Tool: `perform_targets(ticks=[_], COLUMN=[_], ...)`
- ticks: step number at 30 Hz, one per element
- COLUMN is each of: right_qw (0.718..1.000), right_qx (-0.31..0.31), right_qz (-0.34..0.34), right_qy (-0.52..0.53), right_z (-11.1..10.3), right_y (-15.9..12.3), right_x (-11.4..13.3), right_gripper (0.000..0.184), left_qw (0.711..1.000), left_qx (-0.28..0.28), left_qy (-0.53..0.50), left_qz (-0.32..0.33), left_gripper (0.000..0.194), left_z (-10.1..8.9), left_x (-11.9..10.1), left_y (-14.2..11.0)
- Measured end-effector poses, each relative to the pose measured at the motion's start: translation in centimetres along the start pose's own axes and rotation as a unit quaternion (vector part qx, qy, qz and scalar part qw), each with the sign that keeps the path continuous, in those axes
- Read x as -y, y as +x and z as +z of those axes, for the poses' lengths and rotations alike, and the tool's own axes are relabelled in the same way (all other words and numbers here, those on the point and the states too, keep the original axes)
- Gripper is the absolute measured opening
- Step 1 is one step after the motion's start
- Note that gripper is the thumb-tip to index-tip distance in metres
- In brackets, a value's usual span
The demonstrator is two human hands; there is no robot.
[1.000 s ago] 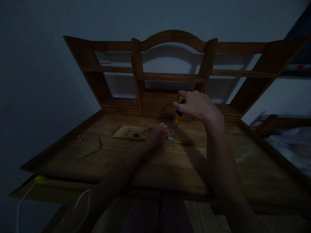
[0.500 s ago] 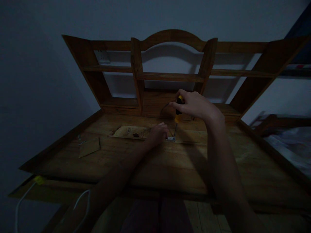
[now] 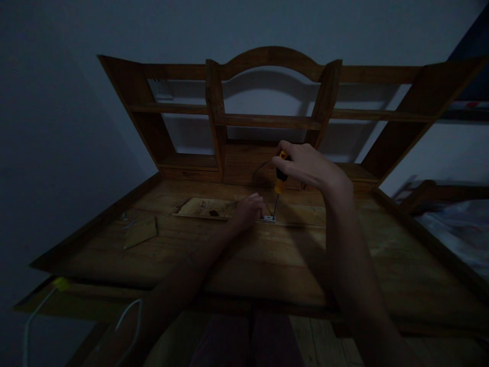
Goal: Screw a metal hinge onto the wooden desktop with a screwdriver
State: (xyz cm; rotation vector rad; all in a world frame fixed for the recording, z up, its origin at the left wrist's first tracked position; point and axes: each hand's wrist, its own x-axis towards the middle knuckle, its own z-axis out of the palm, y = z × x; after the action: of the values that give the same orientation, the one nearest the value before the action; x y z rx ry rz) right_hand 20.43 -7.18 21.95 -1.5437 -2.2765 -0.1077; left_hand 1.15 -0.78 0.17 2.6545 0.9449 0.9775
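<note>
My right hand (image 3: 303, 165) is closed around the yellow and black handle of a screwdriver (image 3: 280, 184). The shaft points down, slightly tilted, with its tip on the right end of a small metal bracket (image 3: 268, 219). That bracket lies at the near edge of a long pale wooden board (image 3: 301, 214) on the desktop. Curled fingers of my left hand (image 3: 249, 209) press at the bracket's left end and cover part of the board. Exactly how they grip there is partly hidden.
A wooden desk (image 3: 244, 260) carries a shelf unit (image 3: 271, 121) along its back. To the left lie a small wooden piece (image 3: 140, 233) and small metal parts (image 3: 130, 224). A dark chip (image 3: 214, 213) sits on the board. A white cable (image 3: 36, 311) hangs at the front left.
My right hand's fingers have shifted slightly on the screwdriver handle, and the handle has turned a little. The left hand and the bracket stay in place.
</note>
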Motion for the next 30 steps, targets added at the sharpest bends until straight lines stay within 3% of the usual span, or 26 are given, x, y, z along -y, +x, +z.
perform_targets(ticks=[4, 10, 18, 25, 30], right_qw=[0.999, 1.000, 0.998, 0.999, 0.998], right_qx=[0.009, 0.001, 0.012, -0.010, 0.005], right_qz=[-0.031, -0.009, -0.049, -0.031, -0.048], right_qy=[0.028, -0.020, 0.031, -0.011, 0.029], right_z=[-0.16, 0.18, -0.19, 0.26, -0.18], right_y=[0.04, 0.23, 0.13, 0.24, 0.13], right_x=[-0.21, -0.57, -0.24, -0.56, -0.12], right_gripper=[0.026, 0.034, 0.028, 0.042, 0.032], left_qw=[1.000, 1.000, 1.000, 1.000, 1.000], left_qx=[-0.006, 0.003, 0.010, 0.003, -0.003], left_qy=[-0.004, 0.001, 0.001, -0.002, -0.011], left_qz=[0.006, -0.008, -0.009, -0.006, 0.000], left_gripper=[0.033, 0.033, 0.034, 0.034, 0.032], left_z=[0.08, -0.04, -0.19, -0.06, -0.07], left_x=[0.06, -0.09, -0.24, -0.12, -0.08], left_y=[-0.05, -0.08, -0.02, -0.10, -0.13])
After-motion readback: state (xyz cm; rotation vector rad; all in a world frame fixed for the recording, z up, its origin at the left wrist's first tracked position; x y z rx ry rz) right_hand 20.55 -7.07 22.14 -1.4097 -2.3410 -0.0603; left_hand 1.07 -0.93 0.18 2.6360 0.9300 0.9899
